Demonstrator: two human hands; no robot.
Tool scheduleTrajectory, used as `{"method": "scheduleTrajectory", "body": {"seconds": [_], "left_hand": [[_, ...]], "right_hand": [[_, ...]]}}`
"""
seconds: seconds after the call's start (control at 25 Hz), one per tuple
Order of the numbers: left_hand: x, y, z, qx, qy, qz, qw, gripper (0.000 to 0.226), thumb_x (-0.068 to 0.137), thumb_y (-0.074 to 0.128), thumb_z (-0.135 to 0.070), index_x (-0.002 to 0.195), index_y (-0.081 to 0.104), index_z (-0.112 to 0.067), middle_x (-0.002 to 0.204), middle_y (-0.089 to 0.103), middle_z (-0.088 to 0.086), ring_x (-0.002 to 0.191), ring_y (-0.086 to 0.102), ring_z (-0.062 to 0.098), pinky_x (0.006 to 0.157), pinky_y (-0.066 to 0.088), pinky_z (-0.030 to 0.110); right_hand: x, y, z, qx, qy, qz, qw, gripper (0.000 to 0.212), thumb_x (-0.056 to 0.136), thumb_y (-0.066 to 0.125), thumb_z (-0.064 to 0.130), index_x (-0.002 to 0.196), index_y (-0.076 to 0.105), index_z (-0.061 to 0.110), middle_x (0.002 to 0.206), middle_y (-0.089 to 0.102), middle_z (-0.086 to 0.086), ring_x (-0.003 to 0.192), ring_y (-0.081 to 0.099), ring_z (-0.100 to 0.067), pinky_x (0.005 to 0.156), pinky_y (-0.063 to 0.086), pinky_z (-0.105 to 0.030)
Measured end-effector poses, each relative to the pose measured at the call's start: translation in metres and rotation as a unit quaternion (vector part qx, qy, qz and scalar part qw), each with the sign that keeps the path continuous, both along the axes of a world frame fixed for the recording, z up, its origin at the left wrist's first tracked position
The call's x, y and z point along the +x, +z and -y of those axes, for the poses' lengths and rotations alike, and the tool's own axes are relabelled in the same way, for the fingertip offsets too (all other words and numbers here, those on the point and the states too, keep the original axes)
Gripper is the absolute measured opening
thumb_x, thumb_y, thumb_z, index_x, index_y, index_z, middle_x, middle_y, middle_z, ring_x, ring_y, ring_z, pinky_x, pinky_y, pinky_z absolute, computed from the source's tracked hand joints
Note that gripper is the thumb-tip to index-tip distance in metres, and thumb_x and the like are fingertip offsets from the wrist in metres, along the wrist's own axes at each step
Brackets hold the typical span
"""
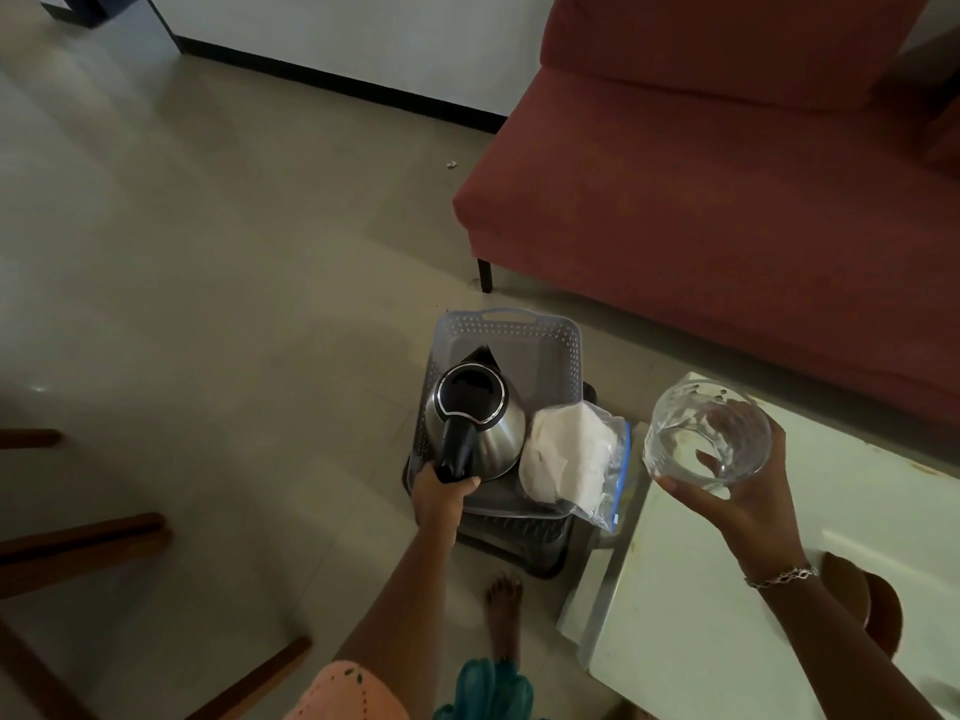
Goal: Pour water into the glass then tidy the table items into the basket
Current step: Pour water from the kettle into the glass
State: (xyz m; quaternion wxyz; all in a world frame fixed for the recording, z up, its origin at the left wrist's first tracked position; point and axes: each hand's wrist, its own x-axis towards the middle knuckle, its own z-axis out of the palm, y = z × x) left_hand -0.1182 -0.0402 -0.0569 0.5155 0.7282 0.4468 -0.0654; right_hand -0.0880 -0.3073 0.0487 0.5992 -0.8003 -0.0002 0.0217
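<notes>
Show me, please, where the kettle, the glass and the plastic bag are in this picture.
kettle (pixel 475 431): head view, on the steel body beside the black lid.
glass (pixel 706 439): head view, on the clear side wall.
plastic bag (pixel 571 459): head view, on the white contents seen through the bag.

Head view, steeply down, floor (pixel 208 304) probably near
</notes>
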Motion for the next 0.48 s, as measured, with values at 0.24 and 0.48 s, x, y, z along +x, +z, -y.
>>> {"method": "scheduleTrajectory", "body": {"seconds": [0.24, 0.48], "left_hand": [[0.009, 0.000, -0.015, -0.034, 0.060, 0.070, 0.995, 0.024, 0.070, 0.055, 0.019, 0.086, 0.060, 0.002, 0.066, 0.050, 0.007, 0.064, 0.047, 0.021, 0.051, 0.038, 0.020], [0.014, 0.024, -0.034, -0.041, 0.054, 0.117, 0.991, 0.019, 0.067, 0.057, 0.012, 0.071, 0.055, -0.006, 0.061, 0.048, 0.005, 0.066, 0.044, 0.020, 0.053, 0.037, 0.025]], "right_hand": [[-0.004, 0.004, -0.009, -0.016, -0.026, -0.008, 1.000, 0.091, 0.035, 0.072, 0.073, 0.115, 0.034, 0.050, 0.119, 0.039, 0.028, 0.108, 0.046, 0.014, 0.089, 0.044, -0.029], [-0.014, 0.015, -0.007, -0.034, -0.036, -0.009, 0.999, 0.090, 0.035, 0.068, 0.079, 0.114, 0.033, 0.054, 0.119, 0.036, 0.032, 0.107, 0.043, 0.017, 0.085, 0.043, -0.022]]}}
